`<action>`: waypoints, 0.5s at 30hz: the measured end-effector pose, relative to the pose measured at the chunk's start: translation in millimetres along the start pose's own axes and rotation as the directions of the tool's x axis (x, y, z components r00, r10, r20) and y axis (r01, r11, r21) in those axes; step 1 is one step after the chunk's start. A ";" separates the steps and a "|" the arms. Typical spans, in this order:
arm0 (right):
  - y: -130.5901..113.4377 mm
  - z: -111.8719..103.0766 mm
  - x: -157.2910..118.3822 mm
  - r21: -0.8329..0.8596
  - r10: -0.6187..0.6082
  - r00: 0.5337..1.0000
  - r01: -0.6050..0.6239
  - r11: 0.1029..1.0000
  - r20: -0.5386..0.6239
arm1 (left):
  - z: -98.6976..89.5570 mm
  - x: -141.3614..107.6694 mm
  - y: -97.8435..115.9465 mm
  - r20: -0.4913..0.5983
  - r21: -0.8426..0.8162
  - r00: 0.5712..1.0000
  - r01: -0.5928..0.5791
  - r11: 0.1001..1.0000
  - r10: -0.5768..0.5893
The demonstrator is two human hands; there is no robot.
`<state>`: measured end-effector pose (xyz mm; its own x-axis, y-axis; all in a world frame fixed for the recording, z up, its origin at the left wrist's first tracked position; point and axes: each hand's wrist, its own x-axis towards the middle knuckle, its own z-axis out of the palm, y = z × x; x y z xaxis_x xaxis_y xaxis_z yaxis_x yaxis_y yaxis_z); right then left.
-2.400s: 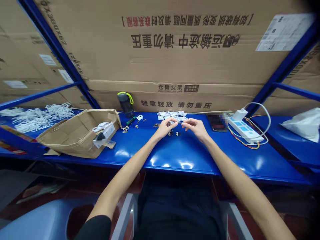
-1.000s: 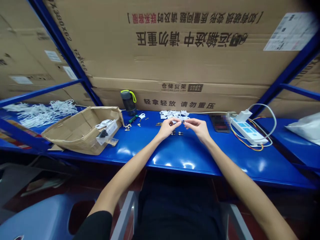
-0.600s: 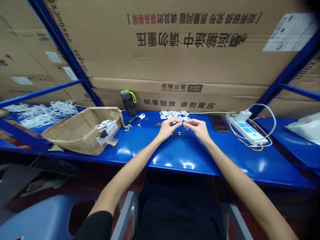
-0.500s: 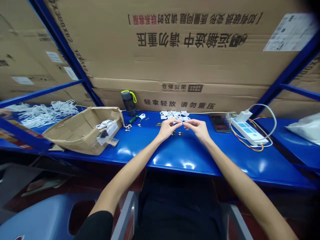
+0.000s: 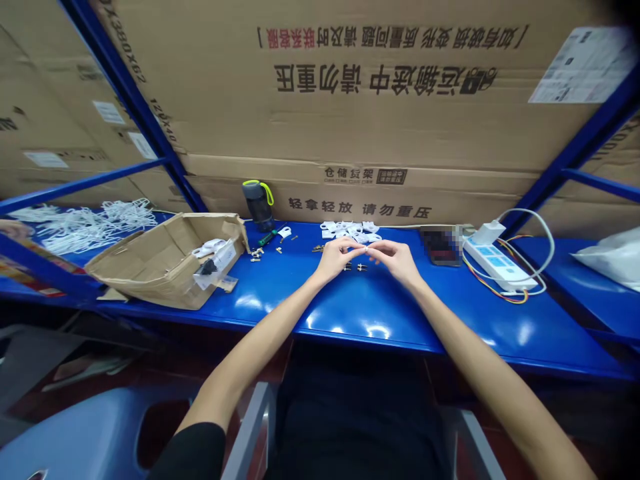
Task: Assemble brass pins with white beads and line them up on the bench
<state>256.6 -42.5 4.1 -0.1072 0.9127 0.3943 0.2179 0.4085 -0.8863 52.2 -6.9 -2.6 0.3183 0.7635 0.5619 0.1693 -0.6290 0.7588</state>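
My left hand and my right hand meet fingertip to fingertip above the blue table. Both are closed in a pinch around a small white piece, mostly covered by the fingers, so its kind is unclear. Just below the fingertips, small metal pins lie on the table. Behind my hands is a pile of white plastic parts, some with ring-shaped openings. A few brass-coloured pieces lie to the left of my left hand.
At left stands an open cardboard box holding white parts. Behind it are a dark bottle, a green-handled tool and small brass fittings. On the right lie a dark phone-like object and a power strip with cables. White cords heap far left.
My hands stay in nearly the same place, fingertips still together. The small white piece between them shows slightly more. At far left, another person's hand has moved slightly further into view.
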 end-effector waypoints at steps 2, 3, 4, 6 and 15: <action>0.9 0.0 0.1 -0.001 -0.006 1.000 0.006 1.000 0.001 | -0.1 0.0 0.0 0.001 0.008 1.000 -0.004 1.000 0.004; 1.3 0.0 0.1 0.000 -0.008 1.000 0.008 1.000 0.002 | -0.1 0.0 -0.1 0.002 0.012 1.000 -0.005 1.000 0.005; 1.6 0.0 0.3 -0.001 -0.009 1.000 0.009 1.000 0.002 | -0.2 0.1 -0.3 0.002 0.017 1.000 -0.006 1.000 0.006; 2.5 -0.2 0.7 -0.010 -0.009 1.000 0.009 1.000 0.000 | -0.4 0.6 -1.0 0.000 0.027 1.000 -0.011 1.000 0.011; 13.4 -5.6 4.4 -0.190 -0.038 0.998 0.029 0.981 -0.044 | -4.9 3.6 -8.4 0.027 0.124 0.998 -0.063 0.990 0.060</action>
<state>264.4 -32.9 -4.7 -0.0726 0.8959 0.4383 0.3954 0.4293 -0.8120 47.3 1.9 -5.4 0.3528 0.7200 0.5976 0.2630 -0.6892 0.6751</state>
